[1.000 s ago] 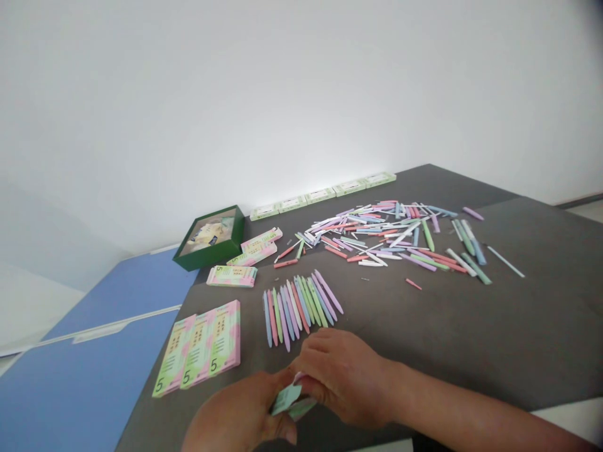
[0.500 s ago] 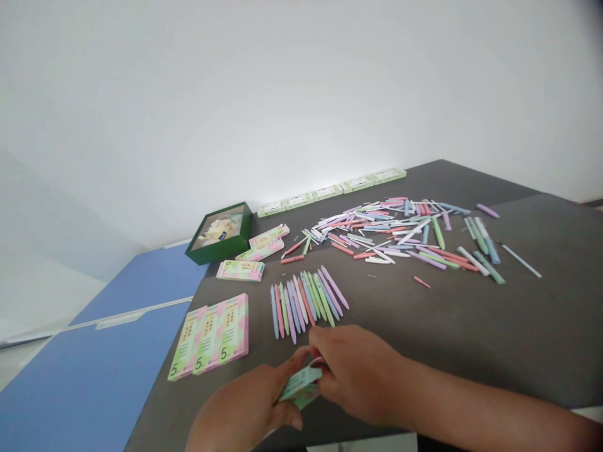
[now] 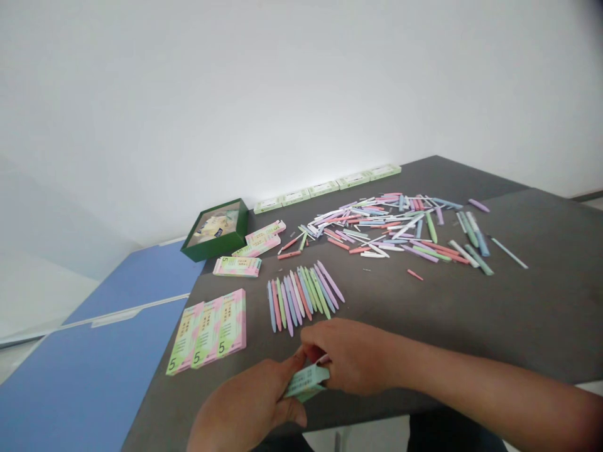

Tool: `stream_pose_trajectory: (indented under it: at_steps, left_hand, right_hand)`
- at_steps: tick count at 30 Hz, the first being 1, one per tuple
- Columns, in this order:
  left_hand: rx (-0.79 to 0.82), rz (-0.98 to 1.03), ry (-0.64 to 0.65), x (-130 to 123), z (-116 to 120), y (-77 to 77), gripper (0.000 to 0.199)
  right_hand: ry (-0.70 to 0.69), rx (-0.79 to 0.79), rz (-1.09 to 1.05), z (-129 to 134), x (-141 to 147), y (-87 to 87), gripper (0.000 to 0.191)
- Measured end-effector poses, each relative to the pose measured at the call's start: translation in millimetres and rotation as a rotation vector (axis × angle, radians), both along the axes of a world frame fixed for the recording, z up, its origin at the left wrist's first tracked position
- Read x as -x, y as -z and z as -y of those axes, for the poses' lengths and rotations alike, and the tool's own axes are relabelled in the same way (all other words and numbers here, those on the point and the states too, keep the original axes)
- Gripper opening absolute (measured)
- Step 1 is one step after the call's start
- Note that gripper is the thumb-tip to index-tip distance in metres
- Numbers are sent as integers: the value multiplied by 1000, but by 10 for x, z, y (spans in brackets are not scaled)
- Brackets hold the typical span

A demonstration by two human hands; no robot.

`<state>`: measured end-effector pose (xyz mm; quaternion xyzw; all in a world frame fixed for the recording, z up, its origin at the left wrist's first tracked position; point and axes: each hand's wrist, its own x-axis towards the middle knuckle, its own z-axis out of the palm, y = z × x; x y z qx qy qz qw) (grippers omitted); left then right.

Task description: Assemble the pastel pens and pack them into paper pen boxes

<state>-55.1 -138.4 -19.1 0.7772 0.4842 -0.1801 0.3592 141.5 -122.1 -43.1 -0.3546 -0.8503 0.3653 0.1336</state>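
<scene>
My left hand (image 3: 257, 398) is wrapped round a small green-and-pink pen box (image 3: 305, 383) near the table's front edge, its thumb below and fingers above. At the box's right end, my right hand (image 3: 351, 358) has its fingers closed on the end flap; the fingertips are partly hidden. Just beyond the hands lies a row of pastel pens (image 3: 304, 295), side by side, in blue, pink, green, purple and white. To the left, several flat pen boxes (image 3: 207, 329) marked 5 lie next to each other.
A loose heap of pen parts (image 3: 377, 223) spreads across the table (image 3: 471, 314). More cartons (image 3: 238, 267) lie near a green open box (image 3: 226, 242). Several pale boxes (image 3: 325, 188) line the wall. A blue surface (image 3: 108, 364) adjoins on the left.
The view has shifted slightly, so the table contents sit a little higher and further left. Both hands stay at the pen box, with the right still at its flap end.
</scene>
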Motion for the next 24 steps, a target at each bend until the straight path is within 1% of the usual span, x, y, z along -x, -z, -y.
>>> stream_pose_trajectory:
  at_steps: [2,4,7,8,10,12,14,15,16,18,20,22,24]
  left_hand:
    - [0,2,1,7,3,-22,54]
    - [-2,-6,-14,18,12,-53,57]
    - [16,-14,-51,38,36,-90,57]
    - [20,-14,-58,43,42,-97,57]
    - [22,-6,-50,48,44,-107,58]
    - [2,-7,-41,47,25,-118,63]
    - [-18,-8,-37,43,-16,-130,68]
    - [-32,-12,-41,42,-44,-135,70]
    - [-48,-21,-45,42,-76,-138,71]
    - [-76,-36,-48,43,-142,-137,69]
    - [-96,-55,-54,38,-202,-134,63]
    - [-104,-62,-48,20,-244,-139,54]
    - [-110,-69,-36,-14,-265,-157,45]
  right_hand:
    - [-4,91,6,-38,-21,-38,20]
    - [-11,224,4,-86,-61,-52,20]
    - [-55,450,-124,-139,-150,-10,14]
    - [-66,489,-182,-144,-178,20,15]
    - [-75,515,-289,-137,-217,100,15]
    - [-69,553,-408,-115,-216,205,10]
    - [-21,628,-552,-94,-170,328,6]
    - [25,648,-628,-87,-135,388,8]
    - [80,643,-700,-83,-97,442,10]
    - [191,572,-814,-78,-23,509,14]
    - [270,413,-851,-75,27,501,14]
    - [272,179,-802,-75,48,428,12]
    - [201,-12,-708,-91,51,326,15]
